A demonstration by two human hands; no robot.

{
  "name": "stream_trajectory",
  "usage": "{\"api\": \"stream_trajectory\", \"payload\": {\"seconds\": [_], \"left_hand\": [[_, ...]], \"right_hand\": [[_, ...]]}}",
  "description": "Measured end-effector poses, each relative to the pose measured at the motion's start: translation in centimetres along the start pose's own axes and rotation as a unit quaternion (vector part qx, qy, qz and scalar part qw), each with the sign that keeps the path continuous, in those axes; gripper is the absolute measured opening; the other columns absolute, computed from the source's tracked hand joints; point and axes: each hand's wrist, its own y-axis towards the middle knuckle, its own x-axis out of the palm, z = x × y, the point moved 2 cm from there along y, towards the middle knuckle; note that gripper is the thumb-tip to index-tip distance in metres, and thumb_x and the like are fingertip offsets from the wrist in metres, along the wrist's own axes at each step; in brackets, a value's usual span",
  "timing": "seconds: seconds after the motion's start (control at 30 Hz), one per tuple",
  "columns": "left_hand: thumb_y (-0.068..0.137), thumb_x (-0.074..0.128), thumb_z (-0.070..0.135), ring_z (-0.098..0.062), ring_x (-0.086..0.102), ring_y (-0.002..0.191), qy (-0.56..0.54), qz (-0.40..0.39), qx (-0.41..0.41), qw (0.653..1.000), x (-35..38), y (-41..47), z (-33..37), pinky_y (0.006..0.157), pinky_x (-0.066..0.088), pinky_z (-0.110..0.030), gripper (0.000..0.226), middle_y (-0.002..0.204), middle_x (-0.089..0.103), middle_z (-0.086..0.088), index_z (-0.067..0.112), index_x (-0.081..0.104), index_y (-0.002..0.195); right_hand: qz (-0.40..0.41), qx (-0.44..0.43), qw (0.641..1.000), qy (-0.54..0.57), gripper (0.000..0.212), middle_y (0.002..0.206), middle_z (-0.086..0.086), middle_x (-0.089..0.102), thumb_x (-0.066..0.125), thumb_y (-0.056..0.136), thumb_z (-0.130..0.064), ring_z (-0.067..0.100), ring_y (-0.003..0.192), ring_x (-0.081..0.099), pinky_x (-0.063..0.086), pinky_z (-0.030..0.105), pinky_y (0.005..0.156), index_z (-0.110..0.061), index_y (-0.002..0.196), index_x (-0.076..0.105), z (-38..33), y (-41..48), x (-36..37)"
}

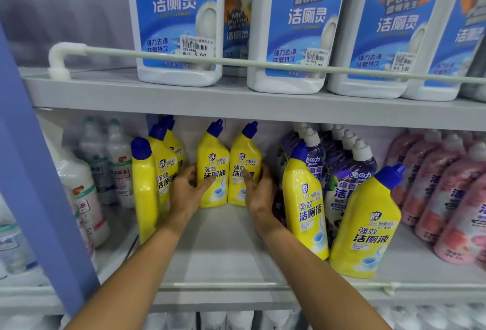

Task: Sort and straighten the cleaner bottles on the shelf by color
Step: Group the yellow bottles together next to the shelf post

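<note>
Yellow bottles [228, 169] upright, blue caps up, between both hands [222, 193].

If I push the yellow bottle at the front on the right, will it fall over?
Probably. The yellow plastic bottle with the blue cap already leans, and it is tall with a narrow neck. Its glossy surface looks slippery. It seems full, so likely heavy.
</note>
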Motion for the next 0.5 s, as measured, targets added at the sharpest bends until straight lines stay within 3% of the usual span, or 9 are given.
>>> {"api": "stream_trajectory", "payload": {"seconds": [0.17, 0.3, 0.37, 0.43, 0.5], "left_hand": [[0.086, 0.080, 0.017, -0.010, 0.072, 0.090, -0.009, -0.001, 0.010, 1.000, 0.2, 0.2, 0.0, 0.076, 0.060, -0.023, 0.032, 0.102, 0.075, -0.004, 0.010, 0.067, 0.114], [0.084, 0.081, 0.014, -0.012, 0.073, 0.088, 0.011, 0.017, 0.020, 1.000, 0.8, -0.2, -0.7, 0.069, 0.055, -0.011, 0.033, 0.099, 0.075, -0.003, 0.007, 0.066, 0.113], [0.080, 0.085, 0.015, -0.009, 0.072, 0.087, 0.025, 0.018, 0.022, 0.999, 1.1, -0.4, -1.2, 0.071, 0.054, -0.012, 0.040, 0.101, 0.075, -0.002, 0.007, 0.066, 0.115], [0.079, 0.086, 0.016, -0.012, 0.072, 0.085, 0.043, 0.022, 0.017, 0.999, 1.1, -0.3, -1.2, 0.070, 0.053, -0.012, 0.041, 0.103, 0.076, -0.005, 0.006, 0.068, 0.114], [0.079, 0.086, 0.015, -0.014, 0.071, 0.083, 0.055, 0.020, 0.012, 0.998, 1.0, 0.1, -1.3, 0.066, 0.050, -0.008, 0.038, 0.102, 0.076, -0.008, 0.005, 0.068, 0.111]], "right_hand": [[-0.011, -0.002, 1.000, 0.007, 0.054, 0.134, 0.010, 0.064, 0.068, 0.097, -0.033, 0.026, 0.119, 0.063, 0.044, 0.022, 0.091, -0.009, 0.142, 0.050, 0.4, 0.2, 0.2], [0.006, -0.011, 1.000, 0.021, 0.061, 0.129, 0.008, 0.068, 0.075, 0.090, -0.039, 0.024, 0.116, 0.066, 0.053, 0.036, 0.099, -0.011, 0.139, 0.053, 0.8, 0.2, 0.6], [0.008, -0.008, 1.000, 0.018, 0.059, 0.127, 0.009, 0.068, 0.077, 0.089, -0.038, 0.025, 0.114, 0.066, 0.053, 0.038, 0.099, -0.009, 0.136, 0.054, 0.8, 0.5, 0.6], [0.002, 0.002, 1.000, 0.021, 0.056, 0.127, 0.010, 0.068, 0.076, 0.090, -0.035, 0.023, 0.112, 0.066, 0.053, 0.034, 0.096, -0.008, 0.134, 0.055, 0.8, 0.8, 0.5], [-0.007, 0.007, 1.000, 0.018, 0.054, 0.128, 0.008, 0.067, 0.074, 0.092, -0.033, 0.017, 0.107, 0.064, 0.050, 0.019, 0.086, -0.008, 0.136, 0.054, 0.9, 0.9, 0.3]]}}
